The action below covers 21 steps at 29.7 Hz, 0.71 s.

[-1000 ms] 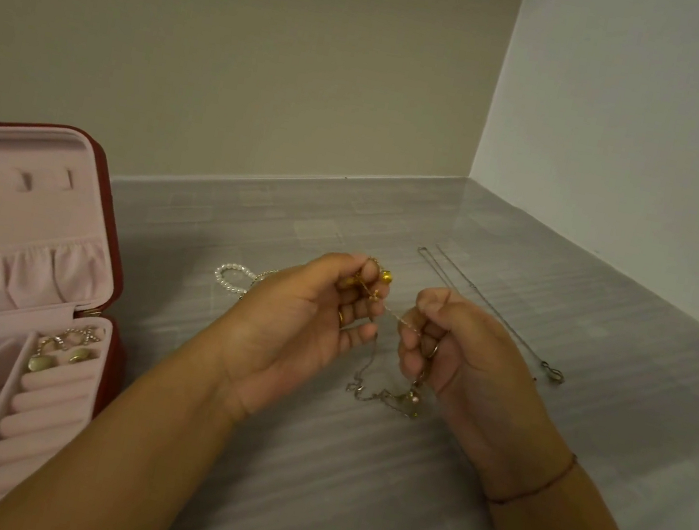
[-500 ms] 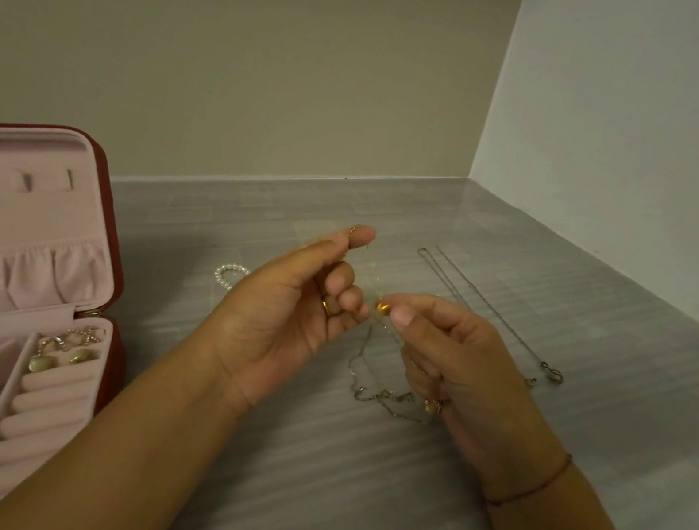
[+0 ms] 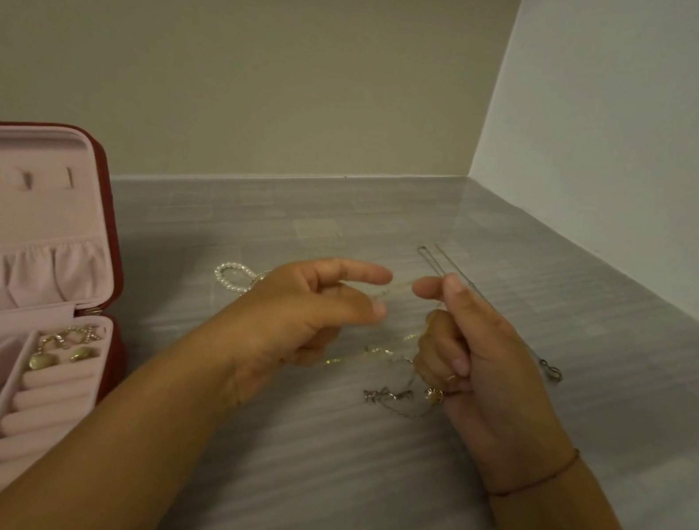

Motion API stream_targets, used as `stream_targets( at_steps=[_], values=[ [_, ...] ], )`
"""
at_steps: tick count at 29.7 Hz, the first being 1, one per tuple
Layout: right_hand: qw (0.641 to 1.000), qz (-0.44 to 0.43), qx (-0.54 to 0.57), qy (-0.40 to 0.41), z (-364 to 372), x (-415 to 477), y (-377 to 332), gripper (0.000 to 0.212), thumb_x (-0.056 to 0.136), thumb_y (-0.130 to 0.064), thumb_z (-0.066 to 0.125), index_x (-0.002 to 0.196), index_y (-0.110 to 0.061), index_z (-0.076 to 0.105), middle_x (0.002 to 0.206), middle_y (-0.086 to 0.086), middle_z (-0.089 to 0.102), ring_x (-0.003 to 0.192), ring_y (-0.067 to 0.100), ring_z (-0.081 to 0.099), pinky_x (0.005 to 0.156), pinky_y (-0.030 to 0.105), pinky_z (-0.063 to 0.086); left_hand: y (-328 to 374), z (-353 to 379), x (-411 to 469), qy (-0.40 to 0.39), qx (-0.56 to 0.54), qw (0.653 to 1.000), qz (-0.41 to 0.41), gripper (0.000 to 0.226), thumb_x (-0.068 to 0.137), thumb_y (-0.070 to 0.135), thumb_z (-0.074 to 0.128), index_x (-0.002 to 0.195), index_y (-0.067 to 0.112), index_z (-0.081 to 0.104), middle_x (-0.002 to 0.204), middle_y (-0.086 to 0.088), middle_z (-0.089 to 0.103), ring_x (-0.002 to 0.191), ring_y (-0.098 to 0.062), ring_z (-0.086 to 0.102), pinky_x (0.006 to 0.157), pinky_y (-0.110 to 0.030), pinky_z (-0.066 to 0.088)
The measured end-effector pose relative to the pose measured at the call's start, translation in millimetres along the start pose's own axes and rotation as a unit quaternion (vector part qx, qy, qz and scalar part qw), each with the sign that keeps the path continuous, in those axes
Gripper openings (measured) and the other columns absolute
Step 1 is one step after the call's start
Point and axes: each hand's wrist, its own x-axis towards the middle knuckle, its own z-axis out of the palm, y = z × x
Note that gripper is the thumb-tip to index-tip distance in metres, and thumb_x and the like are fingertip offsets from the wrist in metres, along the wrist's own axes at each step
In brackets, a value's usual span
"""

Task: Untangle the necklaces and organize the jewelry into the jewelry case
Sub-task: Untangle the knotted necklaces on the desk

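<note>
Here, a tangle drawn apart between two hands

The grey tabletop (image 3: 294, 512) fills the lower frame. The jewelry case (image 3: 109, 218) stands open at the lower left, probably set there so that freed pieces can go straight in; some jewelry already lies in its compartments. At centre, the left hand (image 3: 296, 316) points its forefinger and thumb rightward, apart from each other. Whether its curled lower fingers hold a strand, I cannot tell. The right hand (image 3: 484, 363) pinches a fine strand between thumb and forefinger, its lower fingers curled round more chain, seemingly to stretch the knot open. The tangled necklaces (image 3: 390, 395) trail from that hand onto the tabletop, a flower pendant (image 3: 433, 394) just below its fingers. A silver chain (image 3: 551, 370) lies straight at centre right, apparently already separated. A pearl bracelet (image 3: 233, 277) waits behind the left hand.
</note>
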Motion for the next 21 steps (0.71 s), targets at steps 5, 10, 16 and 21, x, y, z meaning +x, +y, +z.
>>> stream_targets(
  at_steps=[5,10,16,21],
  values=[
    [1.000,0.011,-0.017,-0.016,1.0,-1.0,-2.3,0.032,0.082,-0.037,0.051,0.095,-0.014,0.070,0.041,-0.005,0.028,0.036,0.006,0.021,0.039,0.019,0.019,-0.1,8.8,-6.2,-0.047,0.140,0.989,-0.013,0.029,0.074,0.024,0.076,0.102,0.020,0.072,0.040,0.017,0.035,0.033,0.002,0.036,0.038,-0.008,0.027],
    [0.999,0.013,-0.018,-0.026,2.7,-1.1,-3.9,0.033,0.084,-0.035,0.049,0.098,-0.014,0.069,0.040,-0.006,0.028,0.035,0.005,0.021,0.037,0.017,0.023,1.8,12.5,-8.6,-0.064,0.120,0.990,-0.024,0.012,0.081,0.011,0.070,0.092,0.007,0.070,0.035,0.019,0.045,0.032,0.007,0.043,0.037,-0.001,0.028],
    [1.000,-0.004,-0.028,-0.001,-0.5,0.9,-0.5,0.027,0.083,-0.035,0.051,0.087,-0.013,0.066,0.046,-0.003,0.035,0.037,0.007,0.024,0.039,0.019,0.020,-0.2,3.6,-1.2,-0.005,-0.001,0.999,-0.036,0.007,0.074,0.019,0.072,0.072,0.017,0.065,0.061,0.006,0.048,0.047,-0.006,0.036,0.041,-0.017,0.027],
    [0.994,-0.043,-0.077,0.057,-0.5,3.2,3.5,0.026,0.081,-0.038,0.052,0.070,-0.015,0.059,0.066,0.002,0.049,0.055,0.011,0.042,0.056,0.025,0.035,1.5,-3.1,2.0,-0.039,-0.171,0.983,-0.049,0.006,0.065,0.021,0.056,0.066,0.016,0.059,0.078,0.000,0.061,0.049,-0.009,0.040,0.042,-0.020,0.033]
  ],
)
